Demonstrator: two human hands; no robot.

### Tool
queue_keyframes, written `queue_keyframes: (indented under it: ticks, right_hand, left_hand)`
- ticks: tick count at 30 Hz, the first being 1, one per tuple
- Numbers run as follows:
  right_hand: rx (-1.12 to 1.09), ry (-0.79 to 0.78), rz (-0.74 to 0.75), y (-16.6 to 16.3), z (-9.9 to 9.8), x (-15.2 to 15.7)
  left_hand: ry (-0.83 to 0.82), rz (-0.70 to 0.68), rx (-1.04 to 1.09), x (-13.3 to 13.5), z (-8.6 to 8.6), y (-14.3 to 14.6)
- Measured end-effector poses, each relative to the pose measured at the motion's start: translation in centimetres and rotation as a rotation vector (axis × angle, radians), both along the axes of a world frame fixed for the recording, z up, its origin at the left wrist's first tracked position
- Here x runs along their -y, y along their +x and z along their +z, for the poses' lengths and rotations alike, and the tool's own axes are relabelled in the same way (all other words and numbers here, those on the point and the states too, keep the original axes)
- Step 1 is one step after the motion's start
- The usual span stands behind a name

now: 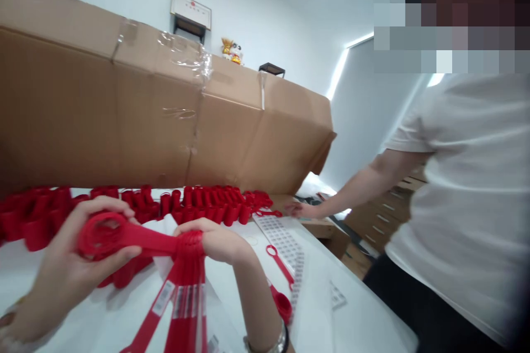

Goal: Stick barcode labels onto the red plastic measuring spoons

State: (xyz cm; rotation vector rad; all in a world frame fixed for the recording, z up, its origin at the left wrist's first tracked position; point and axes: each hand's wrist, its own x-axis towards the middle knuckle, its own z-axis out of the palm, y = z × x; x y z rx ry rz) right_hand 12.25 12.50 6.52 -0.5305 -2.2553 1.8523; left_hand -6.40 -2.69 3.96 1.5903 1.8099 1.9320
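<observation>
My left hand is closed around the ring end of a red plastic strap, thumb under it and fingers over the loop. My right hand grips a bundle of red straps where that strap meets them; the bundle hangs down toward me with white barcode labels on it. Both hands are over a white table.
A row of red cup-like parts lines the table in front of a large taped cardboard box. A loose red strap lies on white sticker sheets. A person in a white shirt stands at right, a hand on a small box.
</observation>
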Motion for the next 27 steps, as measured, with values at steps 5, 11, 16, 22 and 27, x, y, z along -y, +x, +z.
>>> queue_keyframes:
  ticks: [5, 11, 16, 22, 27]
  right_hand:
    - [-0.091, -0.087, -0.104, -0.6, -0.2, -0.6]
    - [-0.136, -0.183, -0.148, -1.2, -0.1, -0.5]
    - [-0.143, -0.207, -0.148, -1.2, 0.4, -0.2]
    - [-0.101, -0.217, -0.130, -1.3, 0.3, -0.4]
    - [-0.102, -0.206, -0.133, -1.2, 0.5, -0.3]
  left_hand:
    - [-0.126, -0.204, 0.168, 0.3, 1.2, 0.3]
    - [-0.138, -0.481, 0.389, 1.0, 1.6, 0.3]
    - [-0.156, -0.434, 0.362, 1.0, 2.6, 0.7]
    - [-0.142, -0.446, 0.376, 0.7, 2.4, 0.4]
    - [-0.108, -0.422, 0.364, 0.4, 2.2, 0.3]
